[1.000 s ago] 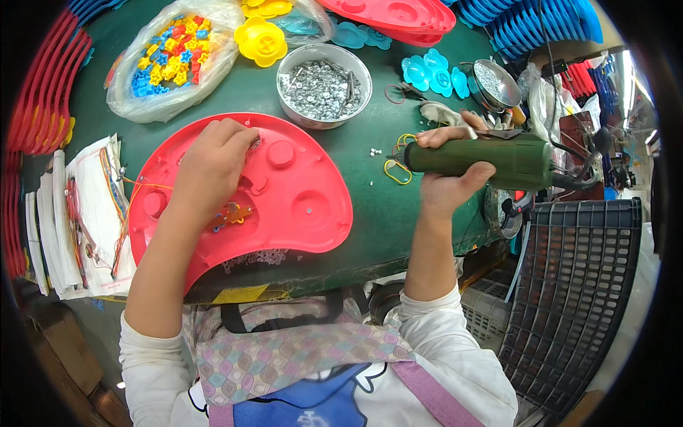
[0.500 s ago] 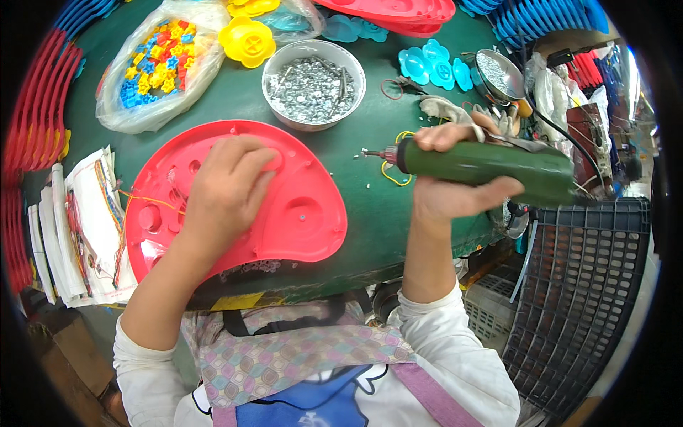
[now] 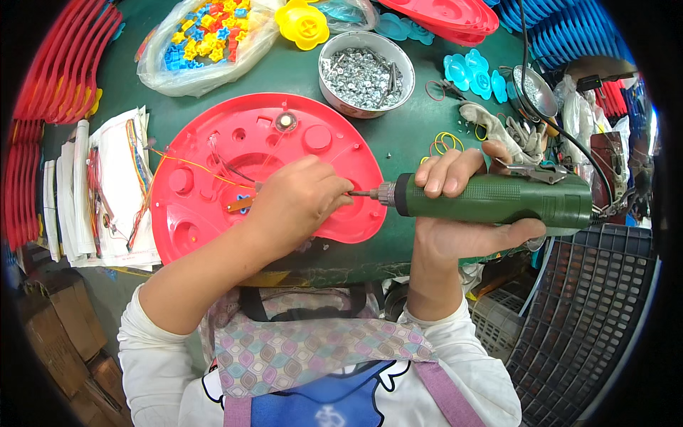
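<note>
My right hand (image 3: 455, 231) grips a green electric screwdriver (image 3: 491, 198), held level with its bit pointing left. At the bit's tip, the fingers of my left hand (image 3: 306, 191) are pinched together; whatever they hold is too small to make out. Under my left hand lies a red plastic shell (image 3: 213, 127), hollow side up, with round posts and recesses. A small round metal-centred part (image 3: 286, 122) sits at its far edge. Thin yellow and dark wires (image 3: 203, 168) run into the shell from the left, near a small brown strip (image 3: 240, 203).
A bowl of screws (image 3: 366, 75) stands beyond the shell. Left of it is a plastic bag (image 3: 167, 75) of coloured star pieces. Wire bundles (image 3: 135, 164) lie on white sheets at left. Gloves (image 3: 498, 128) and a metal bowl (image 3: 538, 96) are at right, near a black crate (image 3: 590, 306).
My left hand has moved right, from over the shell to the screwdriver's tip, its fingers now pinched there. The round part it covered shows now. The whole view has shifted slightly.
</note>
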The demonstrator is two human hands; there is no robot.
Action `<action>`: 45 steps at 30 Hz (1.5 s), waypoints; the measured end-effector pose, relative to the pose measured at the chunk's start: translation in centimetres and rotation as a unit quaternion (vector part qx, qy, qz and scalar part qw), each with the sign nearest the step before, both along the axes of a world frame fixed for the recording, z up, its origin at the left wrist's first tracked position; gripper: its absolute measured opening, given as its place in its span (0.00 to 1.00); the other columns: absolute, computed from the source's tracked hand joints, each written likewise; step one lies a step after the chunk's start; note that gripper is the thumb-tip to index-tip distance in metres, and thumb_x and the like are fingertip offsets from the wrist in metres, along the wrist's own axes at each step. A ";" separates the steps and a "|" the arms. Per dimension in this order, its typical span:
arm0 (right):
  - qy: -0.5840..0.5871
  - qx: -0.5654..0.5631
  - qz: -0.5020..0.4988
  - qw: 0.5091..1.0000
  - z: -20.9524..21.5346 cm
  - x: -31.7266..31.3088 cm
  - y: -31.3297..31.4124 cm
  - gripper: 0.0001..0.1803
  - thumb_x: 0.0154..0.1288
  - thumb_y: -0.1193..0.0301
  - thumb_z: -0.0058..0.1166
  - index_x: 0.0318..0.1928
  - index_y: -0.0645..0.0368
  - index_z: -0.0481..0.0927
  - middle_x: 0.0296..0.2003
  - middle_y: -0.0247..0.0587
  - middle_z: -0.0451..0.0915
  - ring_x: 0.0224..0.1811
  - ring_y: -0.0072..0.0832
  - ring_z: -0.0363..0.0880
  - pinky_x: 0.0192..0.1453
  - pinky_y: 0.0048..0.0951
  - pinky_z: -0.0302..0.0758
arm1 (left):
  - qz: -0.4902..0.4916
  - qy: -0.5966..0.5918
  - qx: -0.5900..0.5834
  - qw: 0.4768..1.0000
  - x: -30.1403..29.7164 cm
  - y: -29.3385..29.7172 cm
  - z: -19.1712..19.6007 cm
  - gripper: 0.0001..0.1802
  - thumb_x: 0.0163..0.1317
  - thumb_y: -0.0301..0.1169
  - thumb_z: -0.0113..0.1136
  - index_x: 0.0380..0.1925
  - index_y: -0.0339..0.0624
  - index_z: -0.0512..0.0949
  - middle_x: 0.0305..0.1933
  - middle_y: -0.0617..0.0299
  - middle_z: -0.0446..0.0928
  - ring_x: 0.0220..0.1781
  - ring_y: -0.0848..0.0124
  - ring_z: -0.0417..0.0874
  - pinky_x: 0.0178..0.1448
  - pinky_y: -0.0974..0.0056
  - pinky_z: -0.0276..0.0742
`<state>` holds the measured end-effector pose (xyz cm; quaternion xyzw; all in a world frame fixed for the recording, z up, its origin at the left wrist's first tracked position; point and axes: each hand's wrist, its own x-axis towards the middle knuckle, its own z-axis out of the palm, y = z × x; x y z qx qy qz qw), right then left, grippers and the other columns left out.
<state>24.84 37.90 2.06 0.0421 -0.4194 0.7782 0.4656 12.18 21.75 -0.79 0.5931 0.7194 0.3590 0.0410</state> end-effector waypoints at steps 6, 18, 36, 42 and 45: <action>0.033 0.056 0.045 0.997 0.0 -0.3 -0.6 0.64 0.53 0.15 0.42 0.65 0.63 0.68 0.28 0.42 0.79 0.27 0.34 0.80 0.36 0.40 0.84 | -0.011 0.017 -0.025 0.999 0.4 -0.6 -0.7 0.10 0.55 0.35 0.75 0.32 0.44 0.85 0.30 0.62 0.81 0.32 0.62 0.80 0.37 0.58 0.79; 0.031 0.104 0.070 0.992 1.0 -0.1 -0.9 0.65 0.49 0.14 0.46 0.63 0.65 0.66 0.28 0.44 0.79 0.26 0.36 0.81 0.35 0.41 0.84 | -0.035 0.039 -0.010 0.999 0.4 -1.0 -0.1 0.11 0.54 0.34 0.75 0.31 0.41 0.83 0.30 0.61 0.80 0.33 0.61 0.80 0.39 0.58 0.80; -0.044 0.201 0.087 0.975 -2.5 -0.3 -0.8 0.61 0.54 0.18 0.49 0.63 0.66 0.66 0.29 0.45 0.79 0.29 0.36 0.81 0.39 0.41 0.83 | -0.029 -0.031 -0.004 0.999 0.3 -3.5 -0.6 0.09 0.55 0.25 0.66 0.37 0.40 0.81 0.35 0.57 0.78 0.40 0.59 0.80 0.41 0.54 0.78; -0.072 0.143 0.100 0.982 -2.6 -0.6 -1.3 0.56 0.51 0.24 0.62 0.59 0.65 0.69 0.30 0.45 0.81 0.32 0.33 0.83 0.43 0.40 0.85 | -0.013 -0.043 -0.006 0.999 0.4 -3.3 -1.6 0.07 0.56 0.24 0.66 0.36 0.41 0.80 0.34 0.58 0.73 0.39 0.58 0.78 0.40 0.54 0.77; -0.072 0.137 0.114 0.981 -2.4 -0.8 -1.5 0.54 0.51 0.26 0.65 0.57 0.64 0.70 0.31 0.45 0.82 0.33 0.33 0.84 0.44 0.40 0.85 | -0.022 -0.056 0.003 0.998 0.2 -3.2 -1.9 0.08 0.56 0.24 0.66 0.36 0.41 0.80 0.34 0.58 0.75 0.39 0.58 0.79 0.41 0.55 0.77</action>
